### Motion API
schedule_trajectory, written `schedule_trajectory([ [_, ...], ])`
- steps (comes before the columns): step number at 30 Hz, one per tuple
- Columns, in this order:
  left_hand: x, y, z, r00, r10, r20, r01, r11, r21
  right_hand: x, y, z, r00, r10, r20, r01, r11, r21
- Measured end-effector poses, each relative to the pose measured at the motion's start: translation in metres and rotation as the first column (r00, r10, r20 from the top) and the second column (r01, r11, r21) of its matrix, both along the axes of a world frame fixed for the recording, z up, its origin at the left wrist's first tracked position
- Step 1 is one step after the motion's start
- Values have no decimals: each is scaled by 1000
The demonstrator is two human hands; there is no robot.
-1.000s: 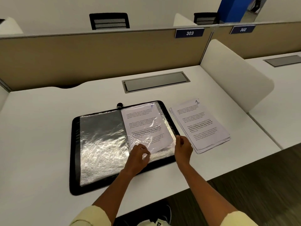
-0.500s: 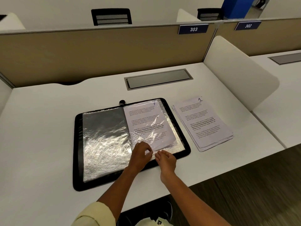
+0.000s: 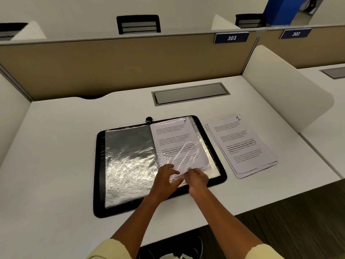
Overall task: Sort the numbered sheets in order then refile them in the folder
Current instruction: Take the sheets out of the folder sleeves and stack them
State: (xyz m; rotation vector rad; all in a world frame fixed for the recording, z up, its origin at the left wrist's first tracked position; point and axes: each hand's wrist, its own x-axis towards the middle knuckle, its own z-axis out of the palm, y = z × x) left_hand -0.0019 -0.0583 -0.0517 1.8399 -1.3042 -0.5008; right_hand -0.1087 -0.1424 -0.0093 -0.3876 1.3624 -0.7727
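Both hands work the sleeve (image 3: pixel 186 161) mouth in the folder (image 3: pixel 160 199): left hand (image 3: pixel 166 179) spread flat steadying, right hand (image 3: pixel 196 177) grip unclear; stack (image 3: pixel 240 146) topped 1 waits beside on the desk (image 3: pixel 56 146)

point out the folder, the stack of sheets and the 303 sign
folder (image 3: pixel 99 165): head view, left black border
stack of sheets (image 3: pixel 240 146): head view, middle of top sheet
303 sign (image 3: pixel 231 37): head view, on the number

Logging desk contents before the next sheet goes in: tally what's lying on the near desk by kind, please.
Open black folders: 1
Sheets lying in the folder, marked 7: 1
Loose stacks of sheets, top one marked 1: 1 (sheet count in the stack not readable)
Total: 3
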Motion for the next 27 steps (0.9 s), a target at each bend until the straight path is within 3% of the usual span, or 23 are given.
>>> schedule_trajectory([
  [4,11,16,-7,999,2,39,-2,1000,4,-2,-3,3,997,54,55,-56,998,34],
  [11,28,37,-29,973,-94,210,81,994,68,-12,7,-5,997,30,-66,-30,999,11],
  [23,28,39,-43,972,-119,203,110,992,55,-63,64,-18,943,-92,-321,84,996,-38],
  [27,29,38,-45,969,-136,208,127,990,58,-70,78,-20,939,-115,-323,107,993,-44],
])
